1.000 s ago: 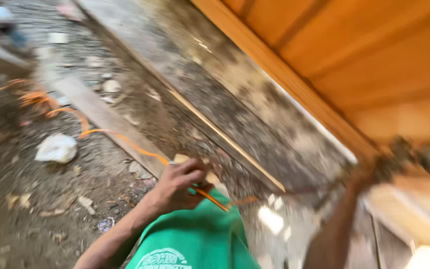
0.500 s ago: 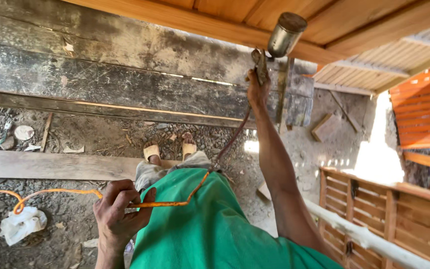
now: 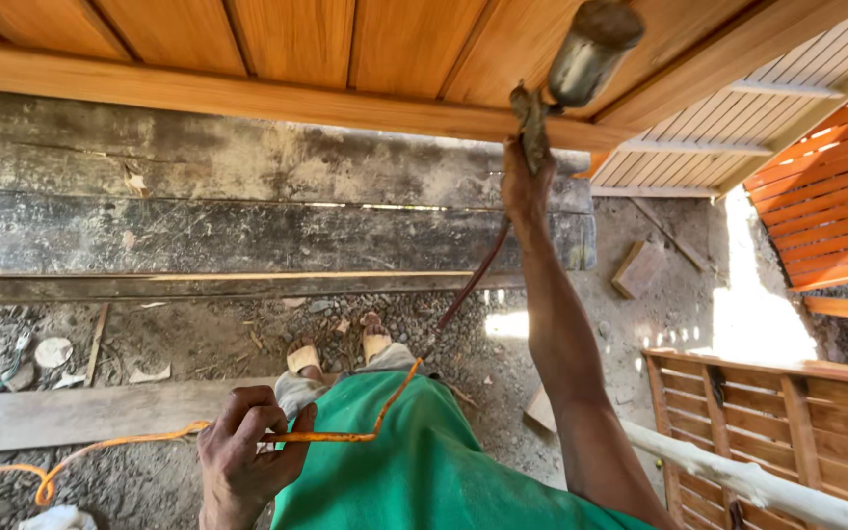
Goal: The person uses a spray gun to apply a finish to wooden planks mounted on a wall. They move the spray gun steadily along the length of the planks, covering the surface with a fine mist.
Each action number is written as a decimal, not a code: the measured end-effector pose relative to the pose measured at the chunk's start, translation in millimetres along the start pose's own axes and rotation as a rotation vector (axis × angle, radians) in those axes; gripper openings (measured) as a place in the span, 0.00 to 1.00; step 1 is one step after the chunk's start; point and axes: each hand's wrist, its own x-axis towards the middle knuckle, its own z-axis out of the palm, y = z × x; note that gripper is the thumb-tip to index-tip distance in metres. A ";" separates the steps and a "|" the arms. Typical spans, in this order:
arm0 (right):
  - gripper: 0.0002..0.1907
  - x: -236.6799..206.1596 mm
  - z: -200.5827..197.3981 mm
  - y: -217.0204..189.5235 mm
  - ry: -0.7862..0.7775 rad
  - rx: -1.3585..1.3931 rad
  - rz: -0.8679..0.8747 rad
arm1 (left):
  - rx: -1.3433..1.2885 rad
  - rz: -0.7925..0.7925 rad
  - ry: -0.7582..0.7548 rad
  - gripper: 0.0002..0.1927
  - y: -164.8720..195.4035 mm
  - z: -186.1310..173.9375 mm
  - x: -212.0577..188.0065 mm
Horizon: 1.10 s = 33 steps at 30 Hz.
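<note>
Overhead, a varnished orange timber ceiling (image 3: 277,39) of boards and a cross beam fills the top of the view, and everything else sits below that ceiling: a grey, stained concrete wall, gravelly ground with a loose plank (image 3: 71,412), and slatted wooden panels (image 3: 777,422) leaning at the lower right. The right hand (image 3: 527,182) is raised at full arm's length to just under the ceiling beam, fingers wrapped tight round the grip of a spray gun (image 3: 566,83) whose metal cup tilts up towards the boards; it appears held that high so the nozzle faces the wood closely, though the nozzle itself is blurred. A dark reddish hose (image 3: 468,285) drops from the gun down past the forearm. Far below the ceiling, at waist level beside the green shirt (image 3: 424,461), the left hand (image 3: 247,461) is closed in a loose fist round an orange hose (image 3: 345,435), which trails off to the ground at the left; gripping it there seems to keep slack away from the raised arm. Sandalled feet (image 3: 341,351) stand on the gravel.
</note>
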 end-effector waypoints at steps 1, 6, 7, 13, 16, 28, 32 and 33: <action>0.07 10.4 -5.2 -15.9 0.017 0.044 -0.014 | -0.001 0.006 -0.003 0.18 0.6 0.9 1.8; 0.08 56.1 -31.9 -96.7 0.031 0.134 -0.265 | -0.084 0.055 -0.011 0.19 5.5 5.1 11.0; 0.08 65.7 -36.4 -110.6 0.042 0.119 -0.357 | -0.089 0.062 -0.015 0.19 6.8 6.6 12.6; 0.15 112.0 -82.9 -150.2 0.132 0.191 -0.404 | -0.071 0.076 -0.005 0.19 14.1 11.0 13.9; 0.17 136.0 -106.0 -146.6 0.280 -0.484 -0.816 | -0.066 0.053 -0.016 0.19 16.1 15.8 14.9; 0.12 109.4 -87.1 -113.4 0.091 0.076 -0.426 | -0.058 0.055 -0.017 0.20 21.4 41.3 14.7; 0.09 90.7 -72.9 -78.6 0.076 0.051 -0.364 | -0.052 0.026 -0.030 0.20 23.7 52.2 12.6; 0.09 82.8 -71.1 -69.3 0.050 0.074 -0.348 | -0.049 0.026 -0.034 0.20 24.5 53.9 11.6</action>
